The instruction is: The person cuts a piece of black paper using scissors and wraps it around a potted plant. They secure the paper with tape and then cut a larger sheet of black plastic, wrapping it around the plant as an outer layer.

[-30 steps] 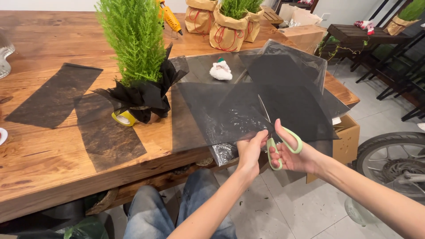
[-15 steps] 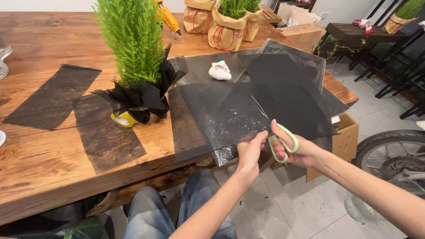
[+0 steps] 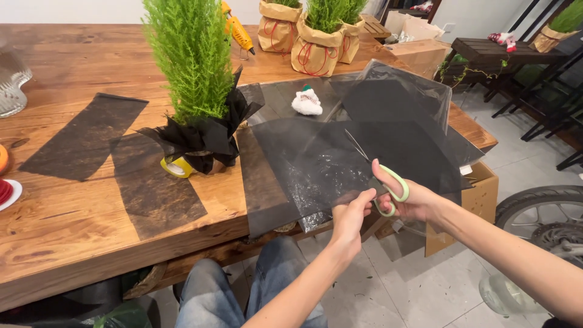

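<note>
Here, a pair of green-handled metal scissors [image 3: 384, 183] is gripped in the right hand [image 3: 413, 200], fingers closed through the loops, blades thrust far into a sheet of dark translucent wrapping film [image 3: 340, 152]. The sheet's near edge, overhanging the right end of the wooden table [image 3: 79, 218], is pinched shut by the left hand [image 3: 351, 217].

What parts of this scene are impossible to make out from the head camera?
- Scissors: the handles are partly covered by the right hand, and the thin blades blend into the dark sheet.
- Plant pot: hidden by its black wrapping.
- Glass object: cut off by the left edge.
- Left hand: its fingertips are hidden behind the sheet edge they pinch.
</note>
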